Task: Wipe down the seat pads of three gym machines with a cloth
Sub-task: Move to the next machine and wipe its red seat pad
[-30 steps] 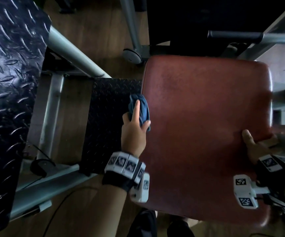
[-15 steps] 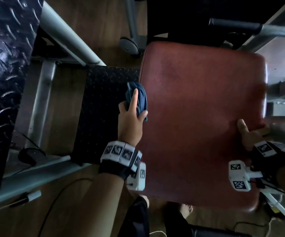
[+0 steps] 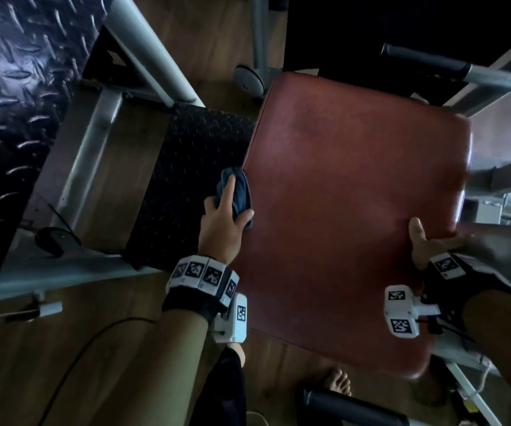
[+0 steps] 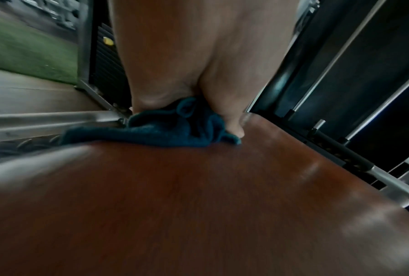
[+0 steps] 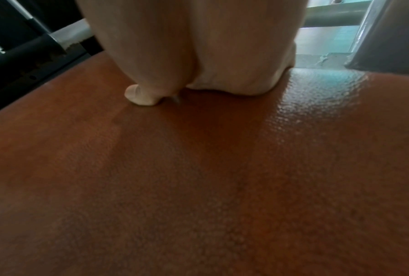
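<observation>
Left hand, bunched cloth

Left hand with bunched blue cloth on red-brown seat pad

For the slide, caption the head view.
Left hand presses a blue cloth on the red seat pad's edge; right hand braces it.

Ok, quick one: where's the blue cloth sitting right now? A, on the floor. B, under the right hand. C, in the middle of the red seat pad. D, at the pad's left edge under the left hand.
D: the left hand holds the blue cloth against the left edge of the red seat pad.
</observation>
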`<state>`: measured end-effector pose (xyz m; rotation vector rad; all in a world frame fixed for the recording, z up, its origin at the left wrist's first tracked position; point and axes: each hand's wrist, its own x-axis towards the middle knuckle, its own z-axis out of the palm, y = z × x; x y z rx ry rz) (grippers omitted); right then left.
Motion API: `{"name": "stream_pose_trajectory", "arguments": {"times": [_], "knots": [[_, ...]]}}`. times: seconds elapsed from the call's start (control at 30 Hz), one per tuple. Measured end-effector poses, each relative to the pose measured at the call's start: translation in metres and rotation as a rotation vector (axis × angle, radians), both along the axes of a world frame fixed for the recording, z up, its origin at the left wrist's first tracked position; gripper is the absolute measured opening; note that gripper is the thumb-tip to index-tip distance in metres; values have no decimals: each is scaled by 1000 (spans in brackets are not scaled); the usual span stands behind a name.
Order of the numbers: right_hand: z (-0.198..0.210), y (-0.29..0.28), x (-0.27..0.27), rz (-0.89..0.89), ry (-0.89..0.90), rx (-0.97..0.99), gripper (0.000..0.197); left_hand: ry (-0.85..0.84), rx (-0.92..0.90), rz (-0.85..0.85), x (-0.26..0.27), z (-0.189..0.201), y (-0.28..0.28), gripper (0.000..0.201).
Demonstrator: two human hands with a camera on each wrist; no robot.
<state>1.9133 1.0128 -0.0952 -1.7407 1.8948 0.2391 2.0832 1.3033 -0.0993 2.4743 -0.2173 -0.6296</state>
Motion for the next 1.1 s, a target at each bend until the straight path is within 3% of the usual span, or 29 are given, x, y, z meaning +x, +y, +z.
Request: {"name": "stream_pose_trajectory", "arguments": {"times": [0.1, 0.17, 0.23, 0.3, 0.37, 0.43, 0.53, 0.6, 0.83, 1.0, 1.1], "knots": [[-1, -4, -2, 0, -35, 33, 93, -197, 250, -62, -47, 5, 11, 74], [-7, -6, -5, 5, -44, 50, 106, -302, 399, -96, -83, 5, 15, 73], [-14, -11, -9, 26, -19, 75, 118, -320, 488, -60, -100, 1, 8, 76], [-10, -10, -6, 13, -30, 99, 113, -329, 527, 36, -92, 3, -13, 81], [-7, -11, -4, 64, -36, 114, 101, -288, 510, 116, -67, 7, -35, 79], [-9, -15, -7, 134, -5, 141, 98, -147, 380, 147, -36, 6, -41, 72], [-9, -19, -9, 162, 6, 144, 100, 8, 59, 182, -9, -3, -10, 65], [-9, -20, -8, 173, 5, 162, 101, 3, -10, 158, -21, -6, 16, 63], [-5, -16, -6, 153, 19, 184, 98, -30, 22, 262, -106, 3, 51, 72], [-9, -17, -9, 279, 106, 209, 102, 10, 86, 281, -71, 2, 29, 72], [-7, -17, -5, 378, 155, 202, 92, -2, 43, 279, -61, 7, 22, 64]]}}
